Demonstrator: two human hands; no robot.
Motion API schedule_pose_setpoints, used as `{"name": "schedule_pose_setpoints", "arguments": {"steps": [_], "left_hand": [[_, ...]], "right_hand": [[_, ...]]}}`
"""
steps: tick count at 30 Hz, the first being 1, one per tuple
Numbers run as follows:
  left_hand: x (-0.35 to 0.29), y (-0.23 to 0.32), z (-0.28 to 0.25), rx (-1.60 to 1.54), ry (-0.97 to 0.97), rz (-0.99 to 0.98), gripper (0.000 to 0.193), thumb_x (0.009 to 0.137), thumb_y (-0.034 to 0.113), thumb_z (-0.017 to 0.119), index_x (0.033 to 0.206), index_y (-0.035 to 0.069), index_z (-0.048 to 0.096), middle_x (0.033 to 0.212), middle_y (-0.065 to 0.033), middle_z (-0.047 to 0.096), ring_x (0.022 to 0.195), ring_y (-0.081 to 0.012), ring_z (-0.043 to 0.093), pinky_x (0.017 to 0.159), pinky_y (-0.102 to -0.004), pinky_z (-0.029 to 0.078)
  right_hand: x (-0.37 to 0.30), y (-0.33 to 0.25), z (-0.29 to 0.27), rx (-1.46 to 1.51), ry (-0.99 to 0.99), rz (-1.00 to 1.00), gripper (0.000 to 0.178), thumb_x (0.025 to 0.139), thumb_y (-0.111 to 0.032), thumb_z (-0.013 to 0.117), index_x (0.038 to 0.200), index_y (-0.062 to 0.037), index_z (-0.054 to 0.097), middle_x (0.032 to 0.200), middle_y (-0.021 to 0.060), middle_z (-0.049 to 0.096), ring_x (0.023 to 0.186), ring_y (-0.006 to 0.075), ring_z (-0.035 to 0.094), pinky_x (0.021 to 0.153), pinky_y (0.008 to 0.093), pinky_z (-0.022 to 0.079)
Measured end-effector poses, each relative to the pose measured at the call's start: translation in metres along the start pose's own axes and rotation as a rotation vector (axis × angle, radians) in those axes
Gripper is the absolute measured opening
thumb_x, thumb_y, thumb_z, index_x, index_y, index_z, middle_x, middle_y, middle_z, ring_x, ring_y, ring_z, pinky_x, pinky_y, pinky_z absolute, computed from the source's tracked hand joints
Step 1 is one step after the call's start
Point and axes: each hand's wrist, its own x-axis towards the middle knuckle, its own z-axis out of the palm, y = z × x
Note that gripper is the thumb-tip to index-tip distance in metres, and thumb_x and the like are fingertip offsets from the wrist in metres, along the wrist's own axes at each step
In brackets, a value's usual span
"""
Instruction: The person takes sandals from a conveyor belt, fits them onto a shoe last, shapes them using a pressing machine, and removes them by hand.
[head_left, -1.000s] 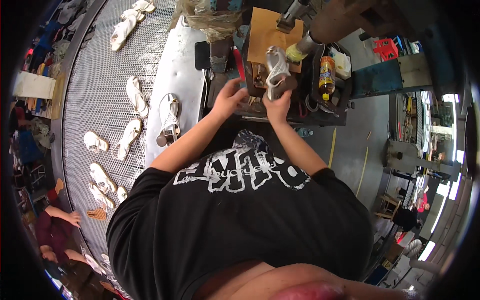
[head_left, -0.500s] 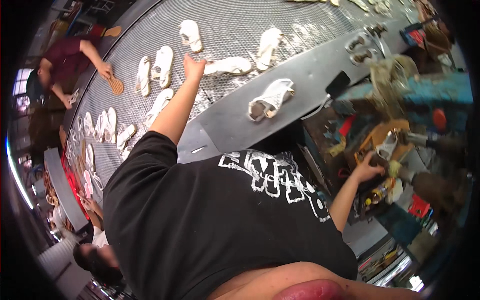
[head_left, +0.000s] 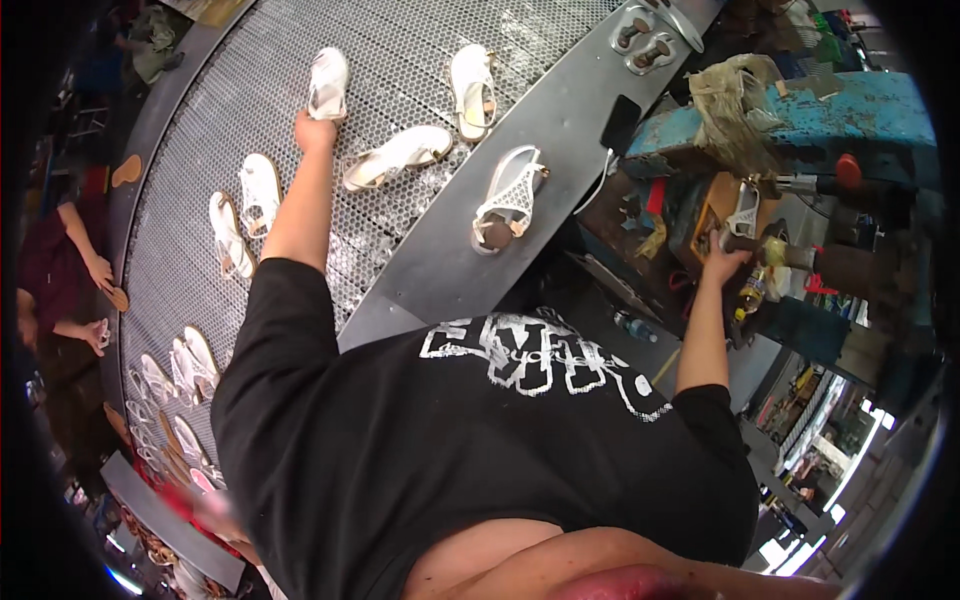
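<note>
On the left, my left hand (head_left: 318,132) reaches out over the metal mesh conveyor (head_left: 400,85). Its fingers close on the near end of a white sandal (head_left: 328,80); part of the grip is hidden by the sandal. My right hand (head_left: 724,262) is at the machine (head_left: 800,125) on the right, its fingers wrapped round the near end of another white sandal (head_left: 742,220) that sits in the press against an orange-brown pad (head_left: 716,205). A white mesh-patterned sandal with a brown last (head_left: 510,200) in it lies on the grey metal ledge (head_left: 430,265) between my arms.
More white sandals (head_left: 400,155) lie on the conveyor. A black phone-like device (head_left: 620,122) with a white cable is on the ledge. Two clear shoe forms (head_left: 645,45) lie at its far end. At the far left, a co-worker's hand (head_left: 100,272) is beside a sole (head_left: 118,299).
My left hand has moved from open beside the sandal to gripping its near end. The whole view has shifted. My right hand stays at the press.
</note>
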Motion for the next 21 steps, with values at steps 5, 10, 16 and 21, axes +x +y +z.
{"name": "schedule_pose_setpoints", "arguments": {"steps": [5,10,16,21], "left_hand": [[-0.123,0.071,-0.05,-1.318,-0.589,-0.654,0.028,0.09,0.017,0.06,0.114,0.001,0.056,0.106,-0.0128,0.065,0.105,-0.0231,0.061,0.088,-0.034,0.052],[-0.331,0.188,-0.113,-1.271,-1.732,-0.565,0.044,0.087,0.019,0.063,0.123,0.0,0.048,0.116,-0.0227,0.06,0.101,-0.0316,0.064,0.086,-0.0399,0.053],[-0.305,0.251,-0.032,-1.328,-1.547,-0.389,0.033,0.09,0.019,0.057,0.117,-0.001,0.054,0.112,-0.0145,0.062,0.097,-0.0233,0.065,0.086,-0.0379,0.054],[-0.308,0.257,0.006,-1.101,-1.22,-0.397,0.046,0.092,0.032,0.05,0.121,-0.004,0.05,0.109,-0.0172,0.062,0.094,-0.0311,0.063,0.084,-0.0428,0.052]], "right_hand": [[-0.067,-0.109,-0.019,0.021,-0.124,0.29,0.072,0.068,-0.012,0.079,0.127,0.0059,0.042,0.125,0.0189,0.052,0.114,0.0318,0.052,0.099,0.0369,0.039],[-0.157,-0.223,-0.061,0.943,-0.382,0.401,0.054,0.071,0.006,0.066,0.121,0.0025,0.047,0.119,0.0106,0.053,0.109,0.0199,0.053,0.096,0.0338,0.041],[-0.163,-0.269,-0.091,0.886,-0.704,-0.029,0.064,0.07,0.006,0.062,0.13,0.0029,0.042,0.133,0.0127,0.045,0.122,0.0204,0.043,0.106,0.0343,0.03],[-0.17,-0.236,-0.127,0.872,-0.916,-0.115,0.072,0.066,0.0,0.066,0.133,0.0014,0.039,0.135,0.0132,0.045,0.132,0.0237,0.037,0.109,0.0337,0.026]]}}
